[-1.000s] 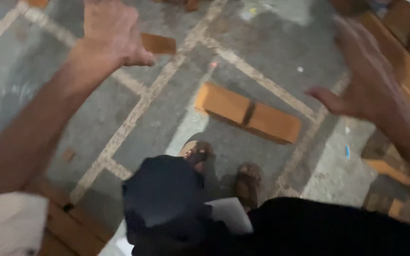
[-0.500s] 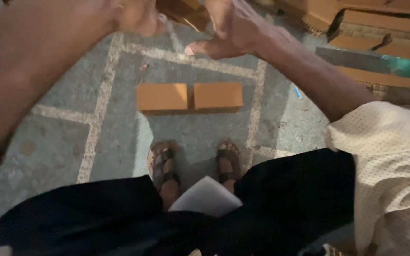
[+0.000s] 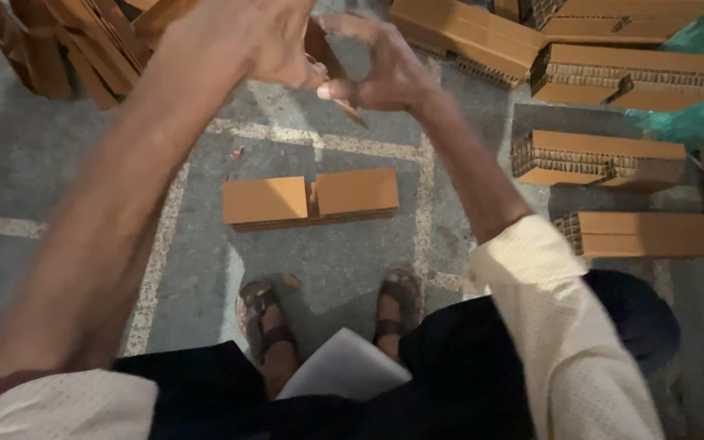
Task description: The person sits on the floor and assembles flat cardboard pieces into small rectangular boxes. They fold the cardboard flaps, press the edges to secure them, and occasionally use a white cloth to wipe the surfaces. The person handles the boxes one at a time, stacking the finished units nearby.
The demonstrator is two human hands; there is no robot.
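Hands — left, right — meet above two joined cardboard blocks.

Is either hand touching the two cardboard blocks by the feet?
No, both the left hand and right hand are raised, well clear of the blocks lying on the floor.

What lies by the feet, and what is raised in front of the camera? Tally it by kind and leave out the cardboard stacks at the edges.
Hands: 2, the left hand and the right hand
Sandals: 2
Brown blocks side by side in front of the feet: 2
White sheet: 1
Total: 7
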